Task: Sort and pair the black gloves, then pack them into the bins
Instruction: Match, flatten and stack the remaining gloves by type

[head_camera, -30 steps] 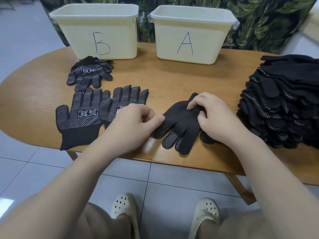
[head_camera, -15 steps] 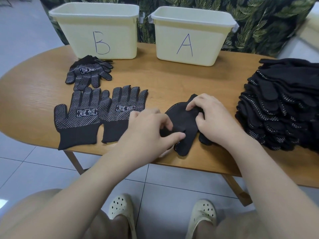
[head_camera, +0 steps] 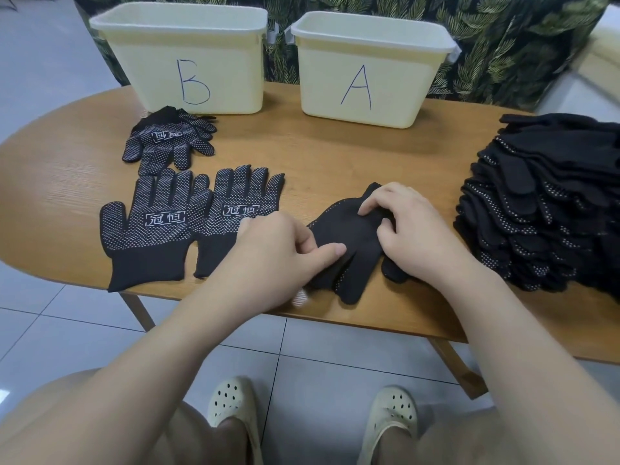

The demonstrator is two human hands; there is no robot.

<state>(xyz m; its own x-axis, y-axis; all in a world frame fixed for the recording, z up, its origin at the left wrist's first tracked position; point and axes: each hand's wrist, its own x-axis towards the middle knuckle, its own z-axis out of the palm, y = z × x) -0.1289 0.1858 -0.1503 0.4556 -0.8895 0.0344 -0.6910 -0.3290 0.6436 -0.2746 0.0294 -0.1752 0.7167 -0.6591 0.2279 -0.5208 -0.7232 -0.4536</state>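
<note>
**Hands on one black glove at the table's near edge**

Glove (head_camera: 349, 245) work sits between the two hands: a single black glove lies back-up on the wooden table (head_camera: 335, 156), its fingers pointing toward the person and reaching almost to the table's near edge. The left hand (head_camera: 271, 253) comes in from the glove's left side with its fingers curled; the thumb lies across the glove's cloth and appears to pinch a fold against the curled fingers, though the fingertips underneath are hidden, so the exact grip is hard to confirm. The right hand (head_camera: 412, 236) rests on the glove's right half, fingers bent, the forefinger and thumb gathering cloth near the cuff end; one glove finger pokes out below the heel of this hand.

Just left of the left hand, two dotted gloves (head_camera: 188, 226) lie flat side by side, palms up with white printed labels, cuffs toward the person; the left hand's knuckles overlap the right one's edge. Behind them a folded dotted pair (head_camera: 169, 142) lies just in front of bin B (head_camera: 183, 58). Bin A (head_camera: 367, 67) stands beside it, to the right. A tall pile of black gloves (head_camera: 543, 209) occupies the table's right end, near the right hand but apart from it.
</note>
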